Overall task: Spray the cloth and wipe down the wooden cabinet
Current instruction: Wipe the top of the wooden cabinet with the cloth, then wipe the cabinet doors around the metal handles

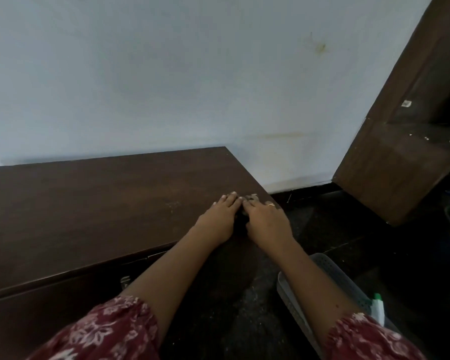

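Head view shows the left hand point(222, 216) and right hand point(266, 222) side by side, fingers flat, pressing a small cloth point(251, 198) onto the wooden cabinet point(102, 203) top near its right corner. Only a scrap shows beyond the fingertips. It looks soft and light; palm pressure should drag it better than pinching.

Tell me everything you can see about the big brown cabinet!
The cabinet is long, low and dark brown, and looks like wood. Its flat top looks dull, with pale specks near the right end. It stands against the pale wall. A small metal fitting shows on its front. The left hand and right hand press flat side by side near its right corner, over something mostly hidden.
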Demonstrator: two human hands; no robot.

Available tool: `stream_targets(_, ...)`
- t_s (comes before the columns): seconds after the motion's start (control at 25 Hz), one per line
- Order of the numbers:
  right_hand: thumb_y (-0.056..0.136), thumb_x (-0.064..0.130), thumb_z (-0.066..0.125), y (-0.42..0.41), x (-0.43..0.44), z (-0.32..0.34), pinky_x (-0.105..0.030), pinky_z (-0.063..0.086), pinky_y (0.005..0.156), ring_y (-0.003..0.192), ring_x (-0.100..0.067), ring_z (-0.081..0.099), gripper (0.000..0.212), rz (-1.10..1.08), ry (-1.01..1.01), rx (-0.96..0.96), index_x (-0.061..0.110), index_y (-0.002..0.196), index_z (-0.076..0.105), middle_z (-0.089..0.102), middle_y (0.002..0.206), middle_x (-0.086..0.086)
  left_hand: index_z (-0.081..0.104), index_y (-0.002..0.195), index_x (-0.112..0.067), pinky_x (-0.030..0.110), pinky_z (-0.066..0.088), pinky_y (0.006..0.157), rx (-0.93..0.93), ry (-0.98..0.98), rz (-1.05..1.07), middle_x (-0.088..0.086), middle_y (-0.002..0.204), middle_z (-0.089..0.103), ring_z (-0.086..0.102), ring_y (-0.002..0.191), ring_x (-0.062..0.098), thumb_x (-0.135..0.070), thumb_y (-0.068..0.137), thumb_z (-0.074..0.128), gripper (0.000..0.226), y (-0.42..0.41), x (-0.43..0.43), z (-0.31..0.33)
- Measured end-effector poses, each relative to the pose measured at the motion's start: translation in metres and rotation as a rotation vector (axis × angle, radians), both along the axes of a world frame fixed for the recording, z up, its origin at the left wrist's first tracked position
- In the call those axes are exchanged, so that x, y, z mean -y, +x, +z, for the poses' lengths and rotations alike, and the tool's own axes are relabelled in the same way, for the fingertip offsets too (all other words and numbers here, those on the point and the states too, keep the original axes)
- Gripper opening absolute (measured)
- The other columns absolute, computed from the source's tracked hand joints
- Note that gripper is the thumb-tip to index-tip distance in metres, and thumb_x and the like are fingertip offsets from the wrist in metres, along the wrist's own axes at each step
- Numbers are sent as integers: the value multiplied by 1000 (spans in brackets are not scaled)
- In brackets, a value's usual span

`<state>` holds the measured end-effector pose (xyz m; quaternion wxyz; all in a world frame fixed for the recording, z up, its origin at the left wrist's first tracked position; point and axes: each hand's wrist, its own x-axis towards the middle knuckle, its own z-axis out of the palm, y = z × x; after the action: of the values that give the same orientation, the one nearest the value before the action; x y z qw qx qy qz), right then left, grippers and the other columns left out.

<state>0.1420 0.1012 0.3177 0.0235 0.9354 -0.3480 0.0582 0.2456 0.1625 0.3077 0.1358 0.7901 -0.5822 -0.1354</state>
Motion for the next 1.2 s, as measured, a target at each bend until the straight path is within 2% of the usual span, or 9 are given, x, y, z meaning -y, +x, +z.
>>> stream_targets(0.2,89,16,51,-45,36,-2,-41,43,96,120,-31,48,51,-120,97,96,25,138,40,52,137,-4,5,152,-12,37,1,121,-43,-56,-45,6,162,-2,1,149,23,-11,98,36,62,-43,43,-6)
stream_targets(0.28,89,11,50,-61,35,-6,-38,45,97,116,-31,52,48,-198,254,313,24,135,47,57,131,-9,8,152,-9,34,1,121,-157,-187,-40,7,161,2,2,149,23,-10,99,35,59,-60,41,-12)
stream_targets(0.4,91,2,46,-84,7,-17,-31,44,97,115,-23,57,41,-352,677,821,17,128,55,62,127,-8,18,150,-12,24,5,119,-417,-461,10,2,160,15,10,148,13,-13,100,37,54,-82,7,-29)
stream_targets(0.52,92,-1,38,-98,-37,-39,-35,52,85,106,-20,63,42,-381,1297,1258,20,120,60,67,116,-5,30,146,-20,9,27,109,-704,-622,258,-7,150,37,35,134,-1,-23,99,41,48,-95,-41,-61)
stream_targets(0.6,88,2,38,-97,-61,-64,-34,54,73,97,-22,69,42,-355,1621,1301,22,117,62,71,111,-7,42,137,-26,4,40,95,-1001,-616,403,-10,134,53,52,114,-7,-33,96,43,42,-98,-63,-84)
stream_targets(0.72,71,17,55,-83,-89,-108,-28,59,60,84,-20,73,41,-320,1910,1294,20,110,67,75,103,-7,58,113,-33,19,50,94,-1301,-624,479,-11,115,66,62,103,-2,-43,87,43,31,-93,-85,-124)
stream_targets(0.8,69,29,59,-71,-100,-135,-28,58,64,89,-17,73,42,-296,1913,1206,20,109,68,75,103,-5,58,105,-36,17,55,83,-1345,-674,554,-11,107,68,67,97,0,-35,91,44,19,-86,-98,-146)
stream_targets(0.92,73,39,57,-54,-109,-173,-31,53,80,101,-13,69,38,-199,1707,1019,25,108,67,73,108,2,56,108,-37,14,56,75,-1297,-733,611,-11,104,69,68,93,-3,-25,95,45,22,-81,-117,-181)
stream_targets(1.2,88,31,54,-17,-122,-206,-16,54,80,96,3,65,14,31,1286,1031,34,99,61,70,98,14,54,108,-36,32,53,94,-1062,-898,677,-6,110,66,64,108,10,-20,97,46,21,-66,-130,-205)
